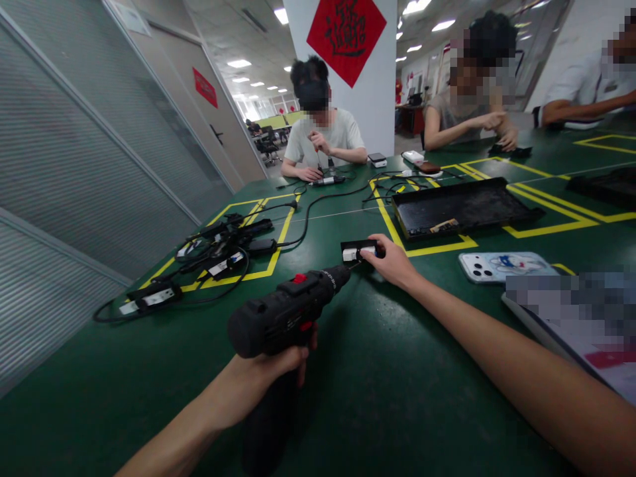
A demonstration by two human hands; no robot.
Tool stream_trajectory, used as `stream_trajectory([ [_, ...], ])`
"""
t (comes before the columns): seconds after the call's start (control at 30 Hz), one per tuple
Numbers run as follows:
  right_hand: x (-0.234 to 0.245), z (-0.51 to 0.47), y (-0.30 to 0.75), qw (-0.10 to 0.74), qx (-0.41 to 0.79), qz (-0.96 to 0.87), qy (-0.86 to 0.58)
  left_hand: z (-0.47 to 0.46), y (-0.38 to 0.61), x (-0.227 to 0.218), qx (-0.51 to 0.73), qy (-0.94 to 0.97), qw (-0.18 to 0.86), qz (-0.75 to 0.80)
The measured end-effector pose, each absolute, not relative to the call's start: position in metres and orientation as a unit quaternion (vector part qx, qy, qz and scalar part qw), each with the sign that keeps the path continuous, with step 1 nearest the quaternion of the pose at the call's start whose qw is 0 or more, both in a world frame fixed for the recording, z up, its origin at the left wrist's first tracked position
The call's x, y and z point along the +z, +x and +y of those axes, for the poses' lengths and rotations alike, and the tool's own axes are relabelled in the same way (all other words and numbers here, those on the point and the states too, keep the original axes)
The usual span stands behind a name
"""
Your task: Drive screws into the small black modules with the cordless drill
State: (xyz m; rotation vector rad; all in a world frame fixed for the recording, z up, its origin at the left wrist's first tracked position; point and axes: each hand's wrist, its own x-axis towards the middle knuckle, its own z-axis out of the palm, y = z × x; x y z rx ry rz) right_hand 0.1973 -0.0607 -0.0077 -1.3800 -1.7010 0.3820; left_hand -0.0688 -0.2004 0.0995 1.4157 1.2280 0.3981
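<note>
My left hand (288, 364) is wrapped round the handle of a black cordless drill (283, 311) with red buttons. The drill's chuck points away to the right, and its thin bit reaches the near edge of a small black part with white pieces (352, 254). Whether the bit touches that part or stops just short, I cannot tell. My right hand (392, 262) grips the part's right end and holds it at the table surface. Small crumbs lie on the table just in front of it.
Black cables and power strips (223, 248) lie in a heap at left. A black tray (462, 209) lies behind my right hand. At right are a phone (504, 266) and a partly blurred flat object (571, 331). Across the green table (397, 397), a person (325, 136) works; others sit farther right.
</note>
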Motion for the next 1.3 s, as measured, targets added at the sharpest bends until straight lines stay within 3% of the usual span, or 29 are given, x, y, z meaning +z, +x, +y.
stream_trajectory([
  [0.93,-0.006,-0.062,0.196,0.459,0.157,-0.678,-0.552,-0.202,-0.059,0.112,0.150,0.613,0.529,0.567],
  [1.3,-0.004,-0.063,0.197,0.461,0.157,-0.679,-0.549,-0.201,-0.064,0.101,0.182,0.601,0.556,0.545],
])
